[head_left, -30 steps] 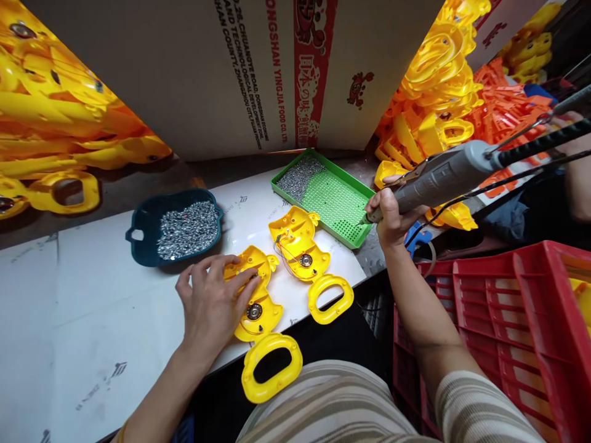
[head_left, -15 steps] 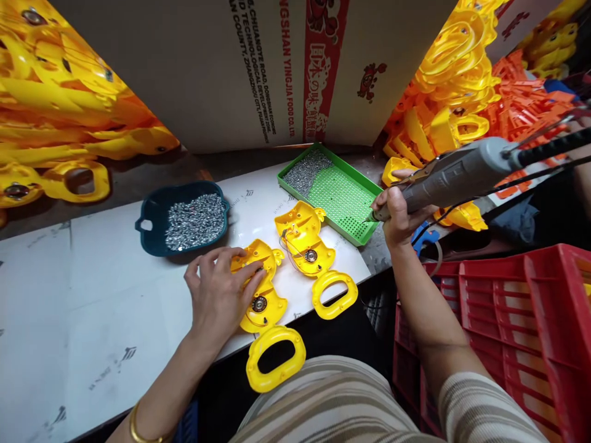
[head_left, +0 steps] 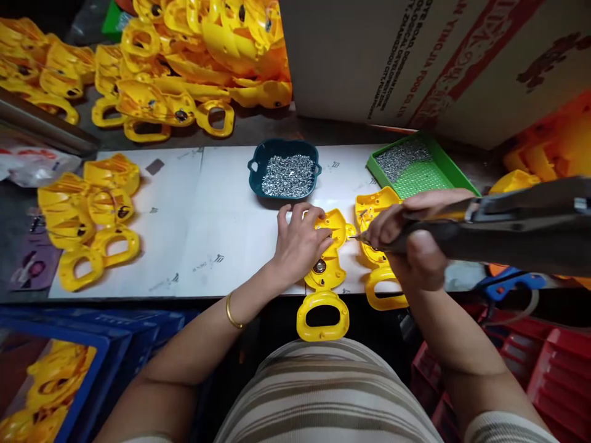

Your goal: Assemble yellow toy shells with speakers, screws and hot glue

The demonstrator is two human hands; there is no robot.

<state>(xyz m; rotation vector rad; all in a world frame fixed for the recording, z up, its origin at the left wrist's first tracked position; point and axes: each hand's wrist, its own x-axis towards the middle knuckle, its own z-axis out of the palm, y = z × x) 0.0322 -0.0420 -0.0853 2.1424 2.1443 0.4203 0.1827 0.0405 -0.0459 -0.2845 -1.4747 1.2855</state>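
Observation:
My left hand [head_left: 300,240] rests with curled fingers on a yellow plastic toy shell [head_left: 325,274] that lies at the table's near edge, its oval handle hanging over the edge. My right hand [head_left: 401,237] grips a grey electric screwdriver [head_left: 503,224] whose tip points left at the gap between this shell and a second yellow shell [head_left: 376,212] beside it. The second shell is partly hidden by my right hand.
A dark teal dish of screws [head_left: 286,174] and a green tray of screws [head_left: 418,169] sit behind the shells. More yellow shells are stacked at the left [head_left: 90,215] and heaped at the back [head_left: 184,55]. A cardboard box [head_left: 429,55] stands behind; red crates [head_left: 554,369] right, blue crate [head_left: 69,357] left.
The view has swung left and down. My right hand has brought the screwdriver from the green tray down to the shells. My left hand stays on the near shell.

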